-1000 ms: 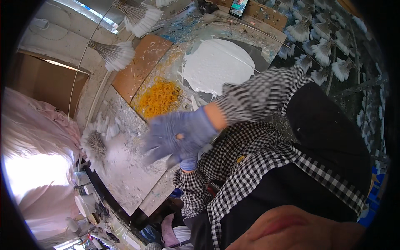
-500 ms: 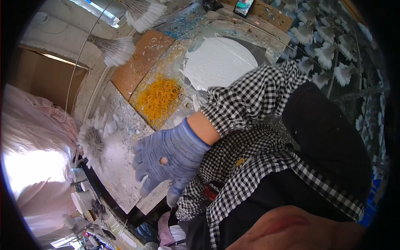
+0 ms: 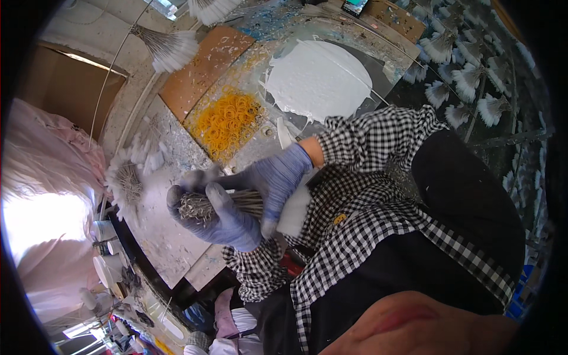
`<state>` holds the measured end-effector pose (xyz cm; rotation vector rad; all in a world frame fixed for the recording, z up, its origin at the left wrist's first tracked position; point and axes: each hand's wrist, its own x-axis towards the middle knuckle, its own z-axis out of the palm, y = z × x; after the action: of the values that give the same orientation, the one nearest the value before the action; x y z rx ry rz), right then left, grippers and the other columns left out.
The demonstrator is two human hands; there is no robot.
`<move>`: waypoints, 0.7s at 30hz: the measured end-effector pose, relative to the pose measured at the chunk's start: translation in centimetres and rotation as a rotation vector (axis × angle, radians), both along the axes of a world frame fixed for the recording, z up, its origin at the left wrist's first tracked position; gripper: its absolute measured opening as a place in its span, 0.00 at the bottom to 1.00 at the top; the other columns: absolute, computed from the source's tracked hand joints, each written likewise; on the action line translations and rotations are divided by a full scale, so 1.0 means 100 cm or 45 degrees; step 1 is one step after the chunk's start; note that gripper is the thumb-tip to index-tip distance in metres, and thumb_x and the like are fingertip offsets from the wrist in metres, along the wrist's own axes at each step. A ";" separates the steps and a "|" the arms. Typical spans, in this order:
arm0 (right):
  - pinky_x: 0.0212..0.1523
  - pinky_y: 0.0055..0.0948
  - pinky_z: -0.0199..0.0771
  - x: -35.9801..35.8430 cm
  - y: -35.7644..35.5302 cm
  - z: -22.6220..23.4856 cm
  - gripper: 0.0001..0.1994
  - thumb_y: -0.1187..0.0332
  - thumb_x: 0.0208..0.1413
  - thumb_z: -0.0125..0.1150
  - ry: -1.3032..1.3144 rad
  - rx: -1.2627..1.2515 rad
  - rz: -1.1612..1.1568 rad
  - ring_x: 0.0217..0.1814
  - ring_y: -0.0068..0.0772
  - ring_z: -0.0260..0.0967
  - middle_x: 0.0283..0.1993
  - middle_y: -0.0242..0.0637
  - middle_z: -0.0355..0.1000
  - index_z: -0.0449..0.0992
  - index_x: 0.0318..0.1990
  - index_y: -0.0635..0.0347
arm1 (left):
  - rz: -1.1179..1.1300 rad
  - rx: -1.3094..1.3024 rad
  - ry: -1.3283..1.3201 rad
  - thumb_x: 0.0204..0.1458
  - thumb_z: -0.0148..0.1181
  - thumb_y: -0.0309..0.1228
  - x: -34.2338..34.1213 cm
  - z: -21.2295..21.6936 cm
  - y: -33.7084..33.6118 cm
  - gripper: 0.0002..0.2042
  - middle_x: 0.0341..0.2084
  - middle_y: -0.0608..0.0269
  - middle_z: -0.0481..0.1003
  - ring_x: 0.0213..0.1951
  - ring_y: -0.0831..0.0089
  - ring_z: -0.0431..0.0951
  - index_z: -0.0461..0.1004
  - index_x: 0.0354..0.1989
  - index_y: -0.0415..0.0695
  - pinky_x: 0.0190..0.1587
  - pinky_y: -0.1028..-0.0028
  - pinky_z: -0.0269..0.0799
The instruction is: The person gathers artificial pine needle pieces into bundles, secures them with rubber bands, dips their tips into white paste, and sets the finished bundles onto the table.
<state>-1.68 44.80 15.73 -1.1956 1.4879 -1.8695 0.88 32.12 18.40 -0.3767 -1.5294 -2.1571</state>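
My left hand, in a blue-grey knit glove, is closed around a bundle of thin wire stems. The bent wire ends stick out at its fingers, and fluffy white tips show at the bundle's other end. My right hand, gloved alike, lies across the same bundle near the white tips, its thumb below and its fingers above. Its fingertips are blurred beside the left hand's fingers. Just beyond the hands sits a heap of yellow rubber bands on the worktop.
A round white layer of paste spreads on a dark board past my right forearm. More white-tipped bundles lie at the left and hang at the upper left. Many hang on rods at the right. A phone stands at the far edge.
My left hand has come into view holding the wire bundle. My right hand, formerly spread above the worktop, has drawn back to the right and now grips the bundle too. The view has shifted slightly.
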 end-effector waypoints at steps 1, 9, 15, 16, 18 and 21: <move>0.61 0.34 0.68 -0.007 0.001 0.002 0.45 0.53 0.39 0.78 0.076 0.221 -0.081 0.61 0.39 0.67 0.59 0.45 0.69 0.62 0.63 0.63 | 0.147 -0.103 0.127 0.53 0.58 0.17 -0.010 -0.002 0.003 0.29 0.45 0.53 0.73 0.40 0.71 0.75 0.57 0.64 0.42 0.45 0.69 0.76; 0.46 0.42 0.76 -0.011 -0.004 -0.032 0.20 0.61 0.43 0.64 0.610 1.144 -0.604 0.43 0.47 0.77 0.39 0.44 0.79 0.78 0.47 0.54 | 0.461 -1.482 0.630 0.46 0.67 0.20 -0.025 -0.042 -0.040 0.15 0.34 0.60 0.77 0.34 0.66 0.77 0.79 0.44 0.44 0.39 0.69 0.75; 0.38 0.41 0.77 -0.054 -0.034 -0.088 0.14 0.58 0.45 0.65 0.884 0.736 -0.633 0.36 0.49 0.77 0.32 0.46 0.78 0.79 0.30 0.60 | 0.372 -1.281 0.486 0.48 0.65 0.21 -0.045 -0.061 -0.037 0.17 0.32 0.59 0.75 0.34 0.63 0.77 0.77 0.49 0.43 0.38 0.69 0.75; 0.38 0.41 0.77 -0.056 -0.031 -0.078 0.14 0.58 0.45 0.65 0.892 0.744 -0.620 0.36 0.49 0.77 0.32 0.46 0.78 0.79 0.30 0.60 | 0.359 -1.106 0.398 0.48 0.65 0.20 -0.056 -0.050 -0.025 0.18 0.31 0.58 0.75 0.34 0.61 0.77 0.77 0.50 0.43 0.38 0.69 0.75; 0.37 0.43 0.77 -0.046 -0.028 -0.044 0.14 0.57 0.47 0.65 0.523 0.614 -0.805 0.34 0.51 0.76 0.30 0.47 0.77 0.77 0.27 0.61 | 0.332 -0.998 0.400 0.49 0.62 0.20 -0.067 -0.024 -0.013 0.16 0.33 0.55 0.76 0.35 0.60 0.78 0.78 0.48 0.43 0.38 0.68 0.76; 0.37 0.41 0.77 -0.074 -0.018 -0.074 0.13 0.59 0.50 0.63 0.790 0.480 -0.896 0.30 0.47 0.75 0.28 0.46 0.76 0.77 0.31 0.62 | 0.236 -1.535 0.466 0.48 0.57 0.20 -0.095 -0.025 -0.011 0.13 0.36 0.54 0.79 0.36 0.59 0.80 0.80 0.41 0.44 0.38 0.65 0.77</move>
<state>-9.10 42.99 8.38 -1.2111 2.7451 -1.5092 -8.59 31.00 15.92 -0.8810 -2.3188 -0.7380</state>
